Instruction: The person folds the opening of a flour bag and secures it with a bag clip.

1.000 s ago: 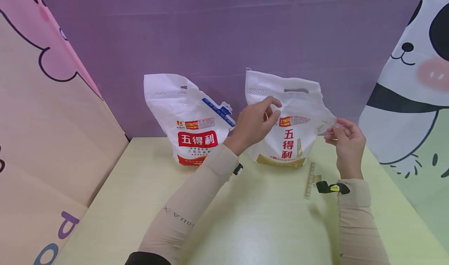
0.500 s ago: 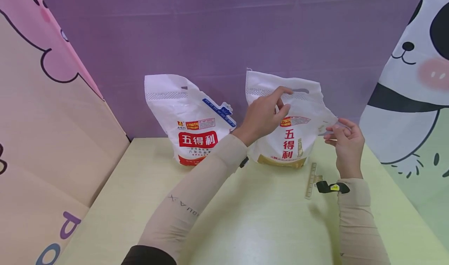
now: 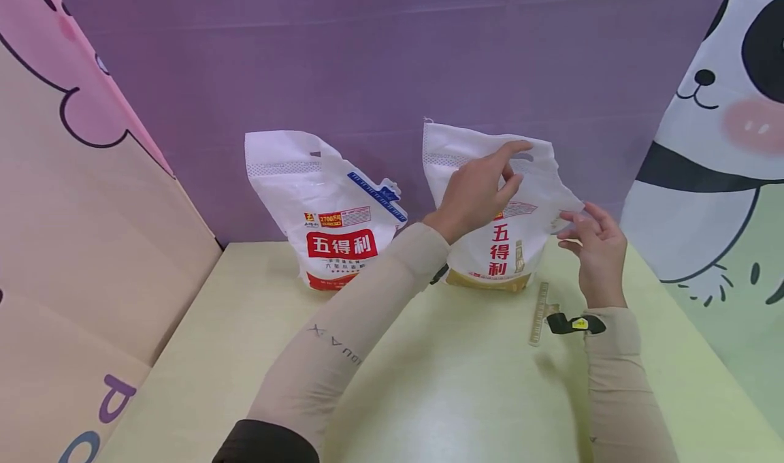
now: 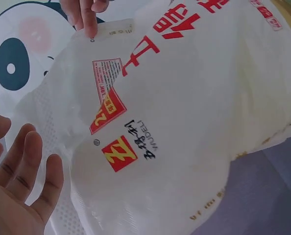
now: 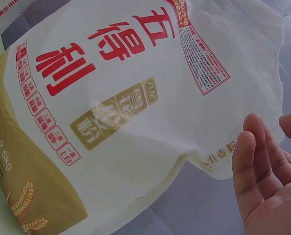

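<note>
A white flour bag (image 3: pixel 465 259) with red lettering and a gold base stands at the back right. Its top has a slotted handle hole, and its right upper corner sticks out sideways. My left hand (image 3: pixel 478 194) is in front of the bag's top, fingers loosely bent, the index finger reaching over the handle slot; nothing lies in its grasp. At the protruding corner, my right hand (image 3: pixel 600 245) touches the bag with extended fingers (image 5: pixel 263 166), the thumb apart from them. A translucent gold-tinted sealing clip (image 3: pixel 539 313) lies on the table below that corner.
Left of it stands a second white flour bag (image 3: pixel 288 208) with red labels, its folded right side held by a blue clip (image 3: pixel 376 196). The pale yellow table (image 3: pixel 245 340) meets a purple backdrop (image 3: pixel 343 54). Printed panels flank both sides.
My left hand has moved right and slightly up across the bag's front, toward the handle slot. My right hand stays at the corner, its fingers shifting slightly. Both bags keep their places.
</note>
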`<state>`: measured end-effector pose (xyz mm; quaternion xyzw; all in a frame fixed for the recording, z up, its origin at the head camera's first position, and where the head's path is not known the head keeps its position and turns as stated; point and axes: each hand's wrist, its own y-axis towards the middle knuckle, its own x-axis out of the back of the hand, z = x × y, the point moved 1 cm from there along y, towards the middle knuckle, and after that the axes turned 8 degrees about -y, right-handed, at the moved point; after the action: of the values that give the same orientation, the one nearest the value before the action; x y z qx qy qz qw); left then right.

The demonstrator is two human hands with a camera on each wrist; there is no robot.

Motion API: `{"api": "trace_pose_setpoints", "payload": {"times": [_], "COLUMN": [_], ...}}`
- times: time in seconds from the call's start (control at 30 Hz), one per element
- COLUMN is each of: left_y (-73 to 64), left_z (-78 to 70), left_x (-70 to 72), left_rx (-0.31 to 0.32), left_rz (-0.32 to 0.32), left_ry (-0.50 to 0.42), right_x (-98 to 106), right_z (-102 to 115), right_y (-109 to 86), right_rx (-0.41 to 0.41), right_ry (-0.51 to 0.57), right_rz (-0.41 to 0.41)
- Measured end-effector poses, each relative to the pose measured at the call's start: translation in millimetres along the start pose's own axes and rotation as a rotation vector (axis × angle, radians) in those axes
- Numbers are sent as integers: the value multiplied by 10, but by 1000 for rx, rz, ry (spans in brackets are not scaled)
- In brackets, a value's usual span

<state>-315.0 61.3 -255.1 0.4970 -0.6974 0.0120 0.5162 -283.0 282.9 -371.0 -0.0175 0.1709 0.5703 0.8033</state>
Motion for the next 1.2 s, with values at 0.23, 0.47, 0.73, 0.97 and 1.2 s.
{"api": "trace_pose_setpoints", "payload": {"times": [0.23, 0.47, 0.73, 0.97, 1.2], "left_y": [138, 263, 358, 389, 410], "left_z": [-88, -146, -162, -163, -179], "left_x": [-24, -70, -127, -115, -108], "left_rx": [-3, 44, 20, 17, 51], "left_rz": [-4, 12, 13, 27, 60], "left_ry": [44, 71, 113, 123, 117], "right_x": [-19, -15, -27, -32, 9], "right_z": [-12, -11, -9, -18, -46], "right_y": [-16, -30, -26, -27, -31], "right_rx": [13, 33, 28, 27, 28], "right_ry": [24, 72, 75, 92, 145], "right_rz": [31, 84, 96, 109, 134]}}
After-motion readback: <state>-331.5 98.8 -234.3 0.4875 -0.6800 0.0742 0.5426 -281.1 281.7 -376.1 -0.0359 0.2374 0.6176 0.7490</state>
